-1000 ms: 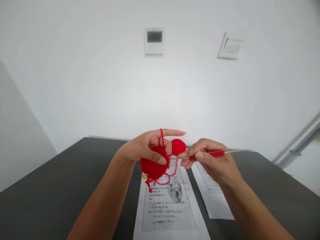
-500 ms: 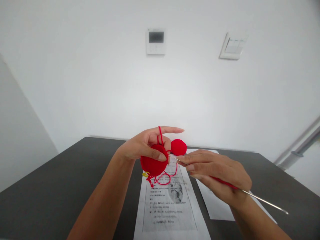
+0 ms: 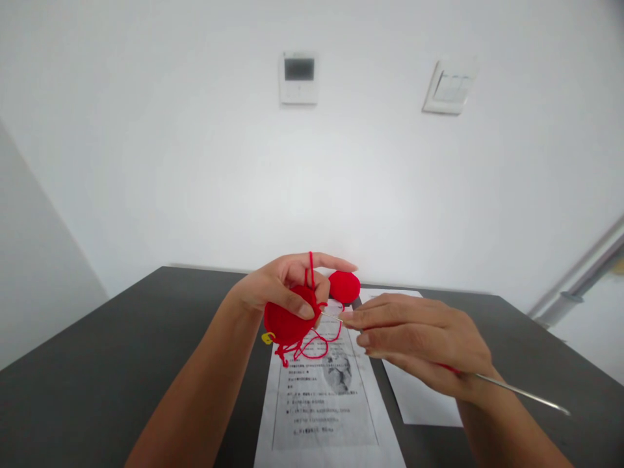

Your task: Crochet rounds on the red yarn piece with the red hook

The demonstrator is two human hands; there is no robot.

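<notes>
Desk edges: the dark grey desk (image 3: 146, 338) meets the white wall (image 3: 146, 162) at its far edge; its surface runs out beyond both forearms.
Crocheted piece: the round red yarn piece (image 3: 285, 328) is in the left hand (image 3: 292, 286), held above a white printed sheet (image 3: 316, 439), a small yellow plastic marker (image 3: 267, 338) at its lower edge.
Left fingers: thumb pinched down on the piece, index finger stretched out with red yarn (image 3: 312, 270) around it.
Right fingers: the right hand (image 3: 424, 335) is closed around a slim metal hook with a red grip (image 3: 521, 392), fingers nearly straight and together.
Yarn ball: the round red ball (image 3: 344, 286) sits near the wall, beyond the hands.
Hidden: most of the grip, and part of a second white sheet (image 3: 426, 403) behind the right hand.
Cut off: the printed sheet's near end.
Hard to make out: whether the hook's tip is through a stitch.
</notes>
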